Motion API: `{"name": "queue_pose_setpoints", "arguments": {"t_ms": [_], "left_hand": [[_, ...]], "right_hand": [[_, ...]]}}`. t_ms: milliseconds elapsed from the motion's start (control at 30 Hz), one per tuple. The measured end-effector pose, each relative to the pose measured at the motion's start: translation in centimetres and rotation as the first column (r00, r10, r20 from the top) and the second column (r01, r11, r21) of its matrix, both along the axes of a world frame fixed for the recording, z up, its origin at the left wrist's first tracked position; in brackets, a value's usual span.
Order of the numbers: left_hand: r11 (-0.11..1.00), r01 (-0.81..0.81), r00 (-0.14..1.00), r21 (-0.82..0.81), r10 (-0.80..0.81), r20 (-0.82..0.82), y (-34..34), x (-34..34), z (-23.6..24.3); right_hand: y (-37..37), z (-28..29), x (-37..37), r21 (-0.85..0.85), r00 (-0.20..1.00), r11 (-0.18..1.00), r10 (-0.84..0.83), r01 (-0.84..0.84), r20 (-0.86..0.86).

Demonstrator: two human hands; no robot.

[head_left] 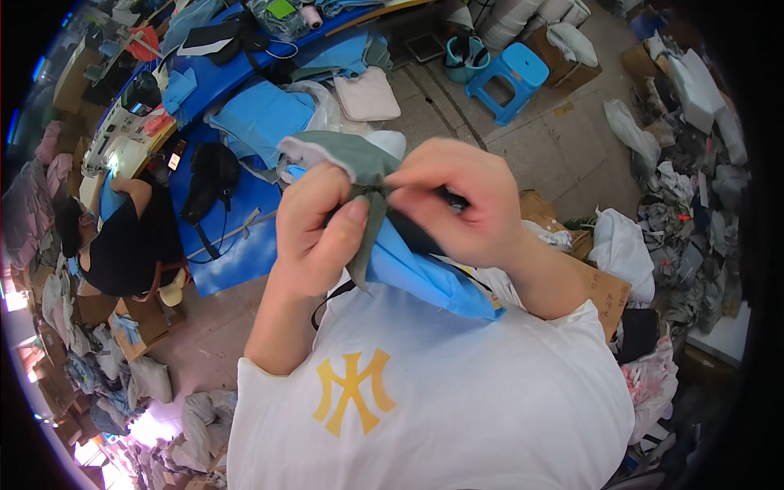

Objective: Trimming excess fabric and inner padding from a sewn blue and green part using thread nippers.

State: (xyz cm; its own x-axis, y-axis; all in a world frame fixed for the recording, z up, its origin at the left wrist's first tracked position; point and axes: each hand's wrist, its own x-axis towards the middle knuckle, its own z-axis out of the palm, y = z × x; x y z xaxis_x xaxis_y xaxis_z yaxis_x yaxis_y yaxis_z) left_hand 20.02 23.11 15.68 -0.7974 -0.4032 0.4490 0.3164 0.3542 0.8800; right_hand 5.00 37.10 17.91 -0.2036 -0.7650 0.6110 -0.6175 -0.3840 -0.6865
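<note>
Raised in front of my chest, both hands work on a grey-green and light-blue fabric piece (351,155). My left hand (314,233) is closed round its gathered grey-green part, with the thumb pressed on it. My right hand (465,200) pinches the same cloth just to the right, its fingertips close to the left hand's and slightly blurred. Below the hands hangs a light-blue panel (425,273) of the piece, beside some dark material. The exact point under the right fingertips is too small to make out.
Ahead, a blue-topped table (237,265) carries stacked light-blue cloth (265,114), a pink square pad (367,94) and a black bag (208,184). A co-worker (131,237) sits at a sewing machine on the left. A blue stool (510,77) stands beyond; cloth heaps (694,253) line the right.
</note>
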Motion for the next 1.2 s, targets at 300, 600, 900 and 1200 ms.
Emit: {"name": "queue_pose_setpoints", "arguments": {"t_ms": [300, 600, 900, 1200], "left_hand": [[1.0, 0.011, 0.999, -0.024, -0.012, -0.052, -0.2, -0.5, -1.8], [0.989, 0.065, 0.997, -0.131, -0.059, 0.048, 0.5, -0.1, -0.7], [0.992, -0.122, 0.954, 0.015, 0.113, 0.278, 1.1, -0.2, -1.0], [0.996, -0.004, 0.999, 0.091, 0.0, 0.044, 0.9, 0.1, -1.4]], "right_hand": [[-0.4, 1.2, -0.5, 0.137, 0.928, 0.99, -0.058, 0.007, 0.369], [-2.9, -1.2, -1.5, -0.057, 0.937, 0.973, -0.201, 0.226, 0.284], [-1.7, -0.9, -0.3, -0.057, 0.94, 0.996, -0.044, 0.067, 0.337], [0.3, 1.3, -1.4, 0.205, 0.976, 0.972, -0.147, 0.113, 0.161]]}}
